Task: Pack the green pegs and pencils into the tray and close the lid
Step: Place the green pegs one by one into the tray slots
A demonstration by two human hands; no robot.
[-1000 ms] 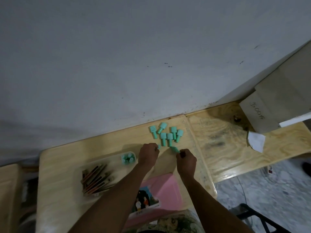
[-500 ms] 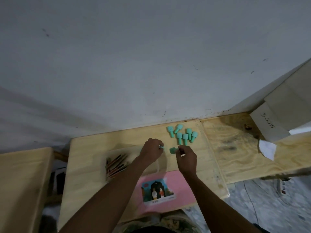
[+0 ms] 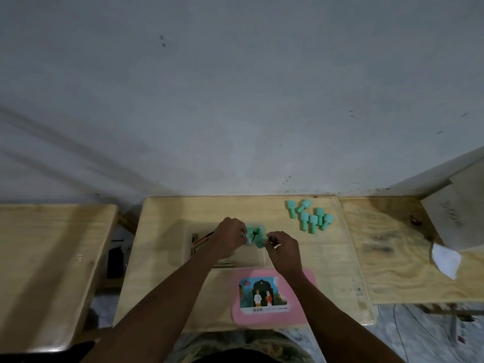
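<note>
Left hand (image 3: 230, 238) and right hand (image 3: 284, 251) meeting over right end of clear tray (image 3: 252, 256), both pinching blurred green pegs (image 3: 254, 235) above it; exact grip hard telling. Six loose green pegs (image 3: 310, 217) lying in group on desk (image 3: 167, 221), further right, near wall. Colored pencils (image 3: 201, 239) lying in tray's left part. Pink lid (image 3: 272, 297) resting flat just before tray.
</note>
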